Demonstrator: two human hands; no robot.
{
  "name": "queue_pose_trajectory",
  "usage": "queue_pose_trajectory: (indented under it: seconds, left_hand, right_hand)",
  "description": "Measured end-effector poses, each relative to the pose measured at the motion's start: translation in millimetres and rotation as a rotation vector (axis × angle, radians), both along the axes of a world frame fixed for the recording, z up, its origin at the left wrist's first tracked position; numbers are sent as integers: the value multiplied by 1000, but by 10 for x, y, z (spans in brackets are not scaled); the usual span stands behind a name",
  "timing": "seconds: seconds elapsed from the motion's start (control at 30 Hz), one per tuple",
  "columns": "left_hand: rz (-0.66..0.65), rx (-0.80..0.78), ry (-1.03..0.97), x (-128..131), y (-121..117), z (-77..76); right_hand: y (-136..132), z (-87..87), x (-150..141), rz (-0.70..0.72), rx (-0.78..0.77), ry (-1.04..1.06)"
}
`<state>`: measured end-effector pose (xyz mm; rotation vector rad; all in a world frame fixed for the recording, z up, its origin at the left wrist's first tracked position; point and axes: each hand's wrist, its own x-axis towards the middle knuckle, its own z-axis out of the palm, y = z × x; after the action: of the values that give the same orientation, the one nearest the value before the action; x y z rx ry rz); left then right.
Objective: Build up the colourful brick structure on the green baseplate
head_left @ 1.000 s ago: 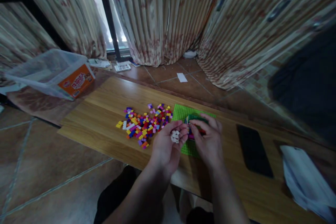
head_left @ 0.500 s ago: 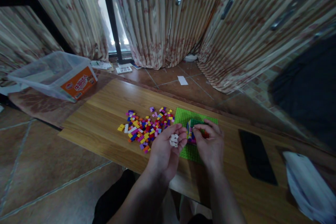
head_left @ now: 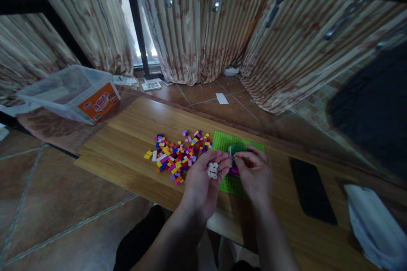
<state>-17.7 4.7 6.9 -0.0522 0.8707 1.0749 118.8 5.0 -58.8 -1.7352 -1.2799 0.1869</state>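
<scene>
My left hand [head_left: 203,180] is cupped palm-up over the table's near edge, holding several small white bricks [head_left: 212,170]. My right hand [head_left: 254,173] is closed in a pinch on a small multicoloured brick build [head_left: 235,152] that stands on a green baseplate [head_left: 222,140]. Both hands touch at the fingertips beside the build. A loose pile of small coloured bricks [head_left: 178,156] lies on the wooden table just left of the baseplate.
A black phone [head_left: 313,190] lies on the wooden table [head_left: 127,135] to the right, and white cloth or paper [head_left: 372,220] sits at the far right. A clear plastic bin with an orange label [head_left: 73,95] stands at the back left. Striped curtains hang behind.
The view has shifted slightly down and left. My hands stay together at the brick build, with the right fingers shifting a little on it.
</scene>
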Motion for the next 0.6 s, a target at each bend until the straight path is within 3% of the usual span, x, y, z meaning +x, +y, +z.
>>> queue_pose_trajectory:
  seconds: [0.13,0.2,0.37,0.6]
  left_hand:
    - [9,4,-29,21,-4,-5]
    - [8,15,-61,33,-8,-7]
    - [2,68,-135,44,-26,15]
    - [-7,64,-145,47,-31,4]
  right_hand:
    - [-94,126,11,22,148,0]
    - [-154,223,-27,121,197,-8]
    - [-242,351,-141,412,49,-136]
    - [-246,337,-160,465,-21,-186]
